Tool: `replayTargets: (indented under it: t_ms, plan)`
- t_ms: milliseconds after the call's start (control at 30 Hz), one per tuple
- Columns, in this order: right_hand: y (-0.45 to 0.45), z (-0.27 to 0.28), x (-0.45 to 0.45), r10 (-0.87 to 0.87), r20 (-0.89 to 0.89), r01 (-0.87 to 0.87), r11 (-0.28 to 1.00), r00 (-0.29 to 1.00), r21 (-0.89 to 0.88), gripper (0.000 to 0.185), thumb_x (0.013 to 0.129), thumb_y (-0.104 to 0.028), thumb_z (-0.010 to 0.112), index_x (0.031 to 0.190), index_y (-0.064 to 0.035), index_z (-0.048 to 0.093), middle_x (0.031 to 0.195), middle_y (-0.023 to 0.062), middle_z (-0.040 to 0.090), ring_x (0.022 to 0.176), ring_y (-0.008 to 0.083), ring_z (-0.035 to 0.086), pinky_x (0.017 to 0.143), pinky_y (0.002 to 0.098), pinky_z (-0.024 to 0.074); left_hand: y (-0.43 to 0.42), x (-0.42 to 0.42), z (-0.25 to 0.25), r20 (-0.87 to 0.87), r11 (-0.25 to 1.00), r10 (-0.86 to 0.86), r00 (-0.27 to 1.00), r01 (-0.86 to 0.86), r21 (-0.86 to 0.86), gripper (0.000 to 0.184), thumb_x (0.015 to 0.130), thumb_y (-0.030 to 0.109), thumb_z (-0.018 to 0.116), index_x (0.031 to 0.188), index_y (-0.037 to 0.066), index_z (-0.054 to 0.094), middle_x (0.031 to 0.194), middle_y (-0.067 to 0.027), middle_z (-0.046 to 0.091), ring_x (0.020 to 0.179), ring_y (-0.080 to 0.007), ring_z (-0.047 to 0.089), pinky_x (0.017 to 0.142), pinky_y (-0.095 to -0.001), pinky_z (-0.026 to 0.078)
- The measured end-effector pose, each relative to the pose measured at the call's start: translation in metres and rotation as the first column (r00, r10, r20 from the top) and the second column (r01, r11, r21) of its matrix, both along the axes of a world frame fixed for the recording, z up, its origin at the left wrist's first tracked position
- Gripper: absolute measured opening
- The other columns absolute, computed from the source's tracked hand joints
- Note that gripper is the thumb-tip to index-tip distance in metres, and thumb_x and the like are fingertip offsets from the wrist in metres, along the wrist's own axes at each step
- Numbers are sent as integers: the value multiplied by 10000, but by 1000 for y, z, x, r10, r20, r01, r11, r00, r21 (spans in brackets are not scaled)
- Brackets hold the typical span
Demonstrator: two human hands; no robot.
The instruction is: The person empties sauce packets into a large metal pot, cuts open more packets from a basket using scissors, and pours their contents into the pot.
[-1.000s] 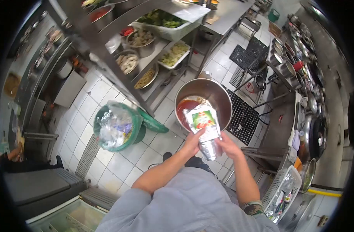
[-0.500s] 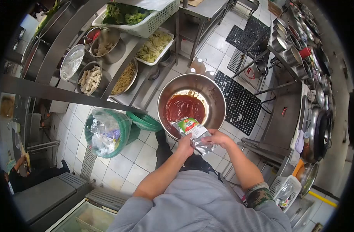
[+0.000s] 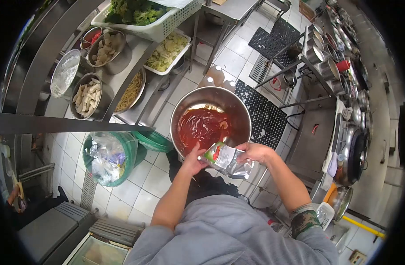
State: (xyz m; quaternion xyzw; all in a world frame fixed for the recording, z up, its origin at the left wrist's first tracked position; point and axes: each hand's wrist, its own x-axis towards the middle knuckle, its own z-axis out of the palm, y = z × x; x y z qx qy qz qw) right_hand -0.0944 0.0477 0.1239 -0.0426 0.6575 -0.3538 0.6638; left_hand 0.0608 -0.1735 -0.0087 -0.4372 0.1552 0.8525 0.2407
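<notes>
"Read the clock from the middle of the view. Where is there room to move?"

"The tiled floor shows bare around seven o'clock, beside the person, and again in a pale stretch at twelve. Elsewhere it is pinched."

"By what?"

"A steel shelf rack fills ten o'clock, and a steel counter bounds the space at three. Inside that edge, between two and three, lies a black perforated mat. A green bin stands at eight."

"And in the middle?"

"The pot, upright on the floor. A narrow band of tile separates its rim from the rack; on the mat's side, the two edges come close together. A green lid takes up most of the gap between pot and bin."

"What does the pot hold?"

"Red sauce, spread over most of the bottom. The wall toward two o'clock is largely bare."

"Where is the pouch?"

"At five o'clock, tilted across the pot's near rim, its silver end outside that edge."

"Who has it?"

"The right grip is closed on its upper edge. The left grip is at the pouch's nine-o'clock corner; one cannot tell whether it pinches it."
</notes>
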Motion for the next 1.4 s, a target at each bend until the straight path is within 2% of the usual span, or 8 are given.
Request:
replayTargets:
  t_ms: [200,367,567,767,1000,1167,1300,1400]
  plan:
    - [-13,22,-27,79,-5,-78,995,997,54,297,811,-93,651,1104,-43,671,848,-29,674,701,47,573,580,207,416,1,-23,18,-178,971,-233,956,237,0,632,863,533,651,1252,45,550,1190,-105,599,1090,-221,579,948,-412,466]
    - [-31,38,-28,88,-117,-74,990,989,121,336,773,-108,632,1103,-71,678,812,-30,636,670,68,515,565,245,418,14,-34,24,-339,968,39,940,49,246,584,956,486,515,1363,70,460,1306,-112,548,1200,-260,541,1038,-476,417]
    - [-33,-17,0,-120,-139,135,986,983,101,280,790,-52,639,1070,-59,658,822,-14,644,687,78,567,576,221,442,15,-37,23,-242,906,191,951,-76,417,581,960,509,487,1345,74,479,1272,-119,576,1166,-273,567,1026,-463,425]
    - [-52,-51,11,-237,-173,253,964,956,79,350,772,-10,545,1114,-10,621,830,31,628,695,104,548,594,254,431,23,-36,1,-231,925,226,946,-134,355,416,970,387,520,1252,82,544,1211,-118,616,1121,-276,595,1009,-467,432]
    - [-69,-104,39,-330,-514,452,882,792,130,313,790,-167,597,1046,13,606,837,131,660,785,205,639,704,343,496,36,-40,-18,-64,984,166,984,-161,77,388,986,402,483,1138,68,607,1040,-119,671,938,-264,660,853,-427,523]
    - [-94,-53,57,-761,-91,765,627,642,148,633,846,-498,676,1193,9,524,1008,131,625,841,234,643,705,413,538,35,-44,-17,43,965,6,999,5,-263,485,976,472,481,1122,26,603,983,-121,664,835,-226,667,727,-375,547]
    - [-82,-57,63,-740,274,721,668,615,187,406,885,-339,669,1138,-45,552,966,85,598,812,211,617,684,430,543,42,-49,-6,-9,979,-23,1000,21,-202,515,973,495,468,1120,19,594,952,-122,668,809,-227,664,724,-372,544]
    - [-77,-49,58,-727,245,692,686,641,226,372,878,-296,680,1125,-47,553,920,72,609,760,206,619,682,430,544,52,-49,-7,-168,983,170,971,-179,-36,556,948,549,482,1096,27,601,927,-123,669,787,-232,658,724,-366,541]
